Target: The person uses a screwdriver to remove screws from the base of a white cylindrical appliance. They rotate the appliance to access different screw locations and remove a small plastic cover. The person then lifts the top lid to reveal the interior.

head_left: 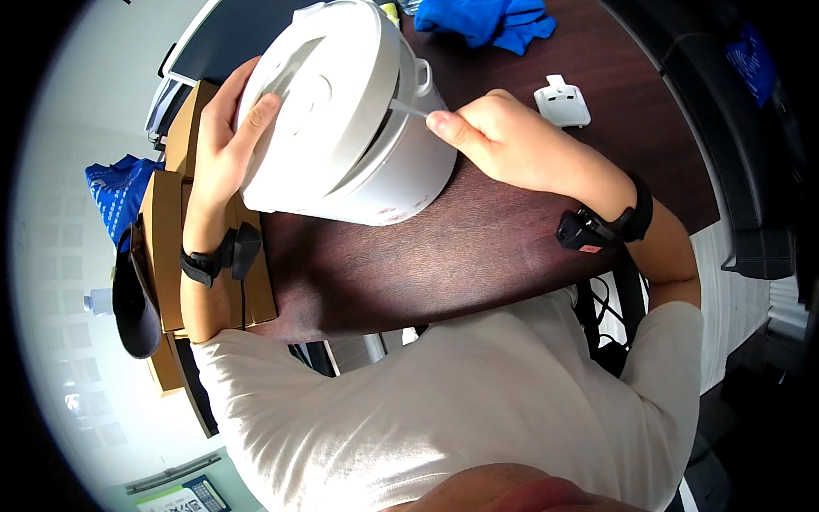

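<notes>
A white rice cooker (388, 183) stands tilted on the dark wooden table in front of me. Its round lid (333, 94) is slightly raised, leaving a dark gap along the right side. My left hand (230, 136) grips the lid's left edge, thumb pressed on its top and fingers mostly hidden behind. At the right side of the gap, my right hand (495, 136) is closed on a thin pale-grey tool (408, 108), whose far end reaches the lid's edge. Most of that tool is covered by the fingers, so its exact kind is unclear.
A small white plastic part (563, 104) lies right of my right hand. A blue cloth (486, 21) is at the table's far edge. Cardboard boxes (162, 247) stand along the left, with a dark cap (136, 299) beside them. A black padded seat (717, 111) is at right.
</notes>
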### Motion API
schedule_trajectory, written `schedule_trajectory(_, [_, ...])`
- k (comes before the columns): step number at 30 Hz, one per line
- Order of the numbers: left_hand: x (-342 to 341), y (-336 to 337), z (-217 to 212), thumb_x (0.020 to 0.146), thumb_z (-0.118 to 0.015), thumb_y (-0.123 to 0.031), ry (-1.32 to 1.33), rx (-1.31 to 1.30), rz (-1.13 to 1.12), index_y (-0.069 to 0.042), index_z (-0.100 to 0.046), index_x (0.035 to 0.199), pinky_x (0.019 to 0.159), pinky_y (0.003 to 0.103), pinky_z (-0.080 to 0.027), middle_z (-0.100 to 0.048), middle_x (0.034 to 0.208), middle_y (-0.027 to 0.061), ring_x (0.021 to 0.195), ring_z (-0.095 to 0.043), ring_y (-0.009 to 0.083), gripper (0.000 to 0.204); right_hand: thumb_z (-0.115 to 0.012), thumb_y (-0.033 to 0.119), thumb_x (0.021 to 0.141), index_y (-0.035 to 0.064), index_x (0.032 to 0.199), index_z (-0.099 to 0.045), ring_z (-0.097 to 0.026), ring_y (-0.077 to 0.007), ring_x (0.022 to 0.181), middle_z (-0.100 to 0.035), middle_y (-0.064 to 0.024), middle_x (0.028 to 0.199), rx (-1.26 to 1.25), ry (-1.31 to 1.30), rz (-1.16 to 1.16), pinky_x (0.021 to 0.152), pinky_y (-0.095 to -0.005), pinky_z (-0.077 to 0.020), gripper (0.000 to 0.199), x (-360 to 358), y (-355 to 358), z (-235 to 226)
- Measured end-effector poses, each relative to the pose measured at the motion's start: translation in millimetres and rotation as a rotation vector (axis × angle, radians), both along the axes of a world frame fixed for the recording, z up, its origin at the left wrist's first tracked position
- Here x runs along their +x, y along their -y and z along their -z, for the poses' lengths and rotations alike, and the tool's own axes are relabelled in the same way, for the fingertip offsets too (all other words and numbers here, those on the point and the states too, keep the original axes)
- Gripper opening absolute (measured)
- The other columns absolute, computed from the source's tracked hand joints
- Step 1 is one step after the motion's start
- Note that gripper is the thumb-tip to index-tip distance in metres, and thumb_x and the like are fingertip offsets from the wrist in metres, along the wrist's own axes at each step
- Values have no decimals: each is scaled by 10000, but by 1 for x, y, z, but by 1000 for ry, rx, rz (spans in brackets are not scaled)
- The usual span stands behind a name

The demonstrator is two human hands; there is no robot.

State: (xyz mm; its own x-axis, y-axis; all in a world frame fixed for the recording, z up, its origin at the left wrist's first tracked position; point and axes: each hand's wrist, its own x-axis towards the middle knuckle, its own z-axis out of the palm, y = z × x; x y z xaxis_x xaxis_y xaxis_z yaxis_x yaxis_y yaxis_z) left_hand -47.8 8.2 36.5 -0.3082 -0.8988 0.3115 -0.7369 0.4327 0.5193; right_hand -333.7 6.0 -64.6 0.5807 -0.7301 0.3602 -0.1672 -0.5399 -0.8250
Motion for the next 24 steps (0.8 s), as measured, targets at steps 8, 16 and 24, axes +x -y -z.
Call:
schedule_trajectory(8, [0, 0, 2, 855, -649, -403, 26, -69, -16, 53, -493, 1254, 831, 308, -475, -621, 1060, 191, 958, -615, 231, 625, -397, 393, 993, -15, 541, -465, -395, -136, 397, -386, -43, 422, 409, 65, -176, 411, -290, -329, 613, 2, -2, -2])
schedule_trajectory(16, [0, -1, -2, 894, -594, -393, 43, -9, 4, 33, -509, 1248, 815, 286, -468, -629, 1030, 166, 943, -610, 208, 560, -436, 385, 978, -73, 603, -543, -490, -223, 414, -471, -187, 474, 87, 66, -43, 463, -358, -419, 602, 8, -8, 2])
schedule_trajectory(24, [2, -2, 0, 901, -593, -363, 46, -57, -9, 20, -523, 1238, 802, 271, -468, -631, 1009, 143, 918, -610, 189, 515, -427, 391, 980, -74, 603, -549, -510, -222, 410, -486, -164, 457, 117, -51, -8, 455, -355, -426, 611, 3, -19, -17])
